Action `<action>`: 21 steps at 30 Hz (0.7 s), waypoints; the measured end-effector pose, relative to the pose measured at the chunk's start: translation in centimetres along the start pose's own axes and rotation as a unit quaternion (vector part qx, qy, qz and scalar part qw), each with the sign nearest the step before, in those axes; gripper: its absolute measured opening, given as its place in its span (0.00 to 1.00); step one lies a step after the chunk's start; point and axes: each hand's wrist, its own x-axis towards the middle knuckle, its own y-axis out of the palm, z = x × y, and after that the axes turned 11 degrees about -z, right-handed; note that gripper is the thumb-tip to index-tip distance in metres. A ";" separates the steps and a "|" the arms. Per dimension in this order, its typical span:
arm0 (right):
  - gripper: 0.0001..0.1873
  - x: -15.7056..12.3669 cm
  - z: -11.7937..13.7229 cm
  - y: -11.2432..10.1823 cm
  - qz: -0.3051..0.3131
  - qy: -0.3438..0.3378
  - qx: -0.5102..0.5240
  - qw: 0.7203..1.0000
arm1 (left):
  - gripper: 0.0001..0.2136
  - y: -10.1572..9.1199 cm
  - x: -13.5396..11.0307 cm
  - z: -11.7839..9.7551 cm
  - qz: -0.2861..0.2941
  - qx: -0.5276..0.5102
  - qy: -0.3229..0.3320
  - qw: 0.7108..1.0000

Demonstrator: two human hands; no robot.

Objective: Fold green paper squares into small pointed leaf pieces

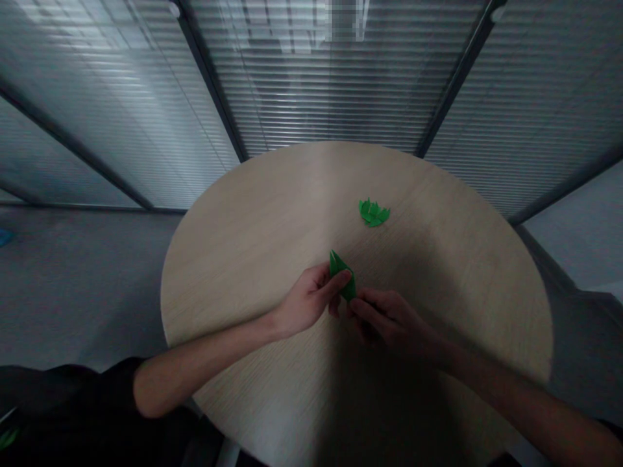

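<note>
Entry, held item: one folded green paper piece [341, 275], narrow and pointed, tilting upward just above the tabletop between both hands, with its tip aiming away from the wearer.

Grip, left hand [309, 299]: pinching the piece's near side between thumb and fingers, nearly closed and clearly holding it.

Grip, right hand [387, 321]: reaching in from the opposite side, partly closed, with curled fingers [361, 310] at or just beside the lower tip. Shadow is hiding whether they are actually gripping.

Nearby: a fanned cluster of green paper folds [374, 213] resting on the round wood-veneer table [233, 259], well apart from the hands and beyond them.

Surroundings: slatted blinds [331, 78] lining the far wall, grey carpet [82, 292] spreading around the table, and a black sleeve [73, 395] covering the upper left arm.

Risks, as judged: folds possibly springing open if the pinch is loosening; creases possibly crushing under excess thumb pressure; the piece possibly slipping from the uncertain right-side contact; the cluster possibly scattering if knocked by a dropped piece or a stray wrist.
</note>
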 end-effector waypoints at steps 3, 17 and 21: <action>0.26 0.1 -0.1 0.0 0.003 0.005 0.022 1.000 | 0.22 0.0 0.0 0.1 -0.006 0.002 0.000 1.000; 0.25 -0.1 0.3 -0.1 -0.005 -0.002 -0.003 1.000 | 0.22 0.1 -0.1 -0.2 -0.005 0.009 0.004 1.000; 0.25 -0.1 0.2 -0.1 0.006 -0.002 0.007 1.000 | 0.22 0.1 -0.1 -0.3 -0.003 0.003 0.002 1.000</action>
